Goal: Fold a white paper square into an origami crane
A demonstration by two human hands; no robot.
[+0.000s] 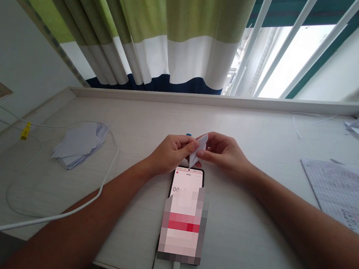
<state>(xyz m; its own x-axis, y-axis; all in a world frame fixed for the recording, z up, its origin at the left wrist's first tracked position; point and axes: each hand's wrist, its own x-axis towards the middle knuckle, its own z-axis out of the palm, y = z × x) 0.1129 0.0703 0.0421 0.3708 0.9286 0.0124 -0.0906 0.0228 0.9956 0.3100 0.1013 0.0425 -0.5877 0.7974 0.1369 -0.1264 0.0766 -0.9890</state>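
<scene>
Left hand (173,152) pinches small folded white paper piece (199,150), thumb against it. Right hand (227,153) grips same piece from the other side, thumb near its lower part. Paper sits between both hands, just past the top end of black-framed smartphone (188,182), screen lit. Loose stack of white paper sheets (79,143) lies well apart, left, on pale wood-grain desk (128,244).
</scene>
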